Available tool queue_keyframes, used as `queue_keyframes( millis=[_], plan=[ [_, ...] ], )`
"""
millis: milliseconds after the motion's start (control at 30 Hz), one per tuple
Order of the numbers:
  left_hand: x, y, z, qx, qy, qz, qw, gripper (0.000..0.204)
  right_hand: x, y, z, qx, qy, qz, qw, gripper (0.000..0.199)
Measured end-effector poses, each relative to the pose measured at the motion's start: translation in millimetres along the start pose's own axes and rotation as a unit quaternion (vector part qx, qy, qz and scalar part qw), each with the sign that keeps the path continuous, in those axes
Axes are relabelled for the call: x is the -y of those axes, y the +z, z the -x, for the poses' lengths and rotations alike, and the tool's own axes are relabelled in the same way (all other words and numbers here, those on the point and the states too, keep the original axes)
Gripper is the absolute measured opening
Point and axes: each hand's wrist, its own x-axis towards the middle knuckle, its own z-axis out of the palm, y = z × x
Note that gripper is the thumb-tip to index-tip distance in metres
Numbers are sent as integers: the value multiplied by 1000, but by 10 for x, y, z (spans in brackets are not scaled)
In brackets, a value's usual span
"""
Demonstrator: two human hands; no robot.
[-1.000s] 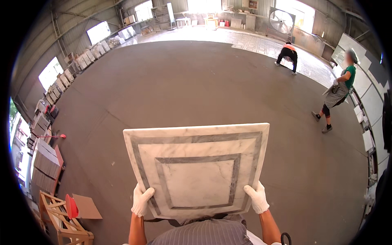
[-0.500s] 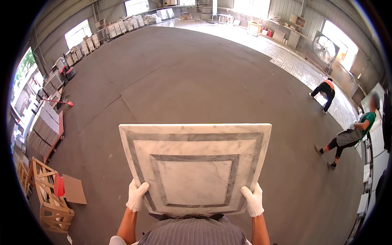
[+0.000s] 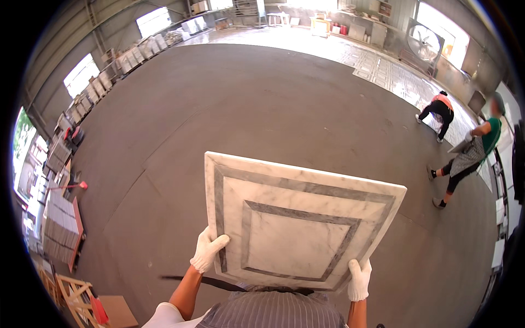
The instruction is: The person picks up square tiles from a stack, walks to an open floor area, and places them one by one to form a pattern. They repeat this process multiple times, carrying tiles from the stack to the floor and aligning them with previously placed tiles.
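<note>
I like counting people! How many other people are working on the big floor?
2, both at the right: one in an orange top bending over, and one in a green top nearer, by the wall. More may be hidden.

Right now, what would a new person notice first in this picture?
First, the large square marble slab with grey inlaid frames, held low in the middle by the gloved left hand and right hand. Then the wide grey floor, and two persons bending at the right edge, one in orange, one in green.

Open grey floor [image 3: 262, 109] ahead; two workers [image 3: 465, 156] far right; stacked slabs [image 3: 60, 229] left.
</note>
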Motion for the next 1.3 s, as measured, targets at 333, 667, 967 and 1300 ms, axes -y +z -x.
queue_keyframes(
  millis=[333, 667, 967, 1300],
  plan=[
    [-384, 419, -2525, -85, 33, -9, 996, 37, 540, 1055, -2971, 69, 15, 21, 997, 39],
    [-611, 613, -4493, -92, 25, 0, 995, 41, 681, 1920, -4876, 72, 18, 46, 996, 37],
    [-1250, 1215, -7053, 46, 1, -30, 998, 57, 1061, 2429, -6592, -37, 15, -2, 999, 37],
    [-1523, 2068, -9134, 27, 32, -28, 999, 49, 1449, 2714, -8964, -11, -1, 0, 1000, 37]
  ],
)
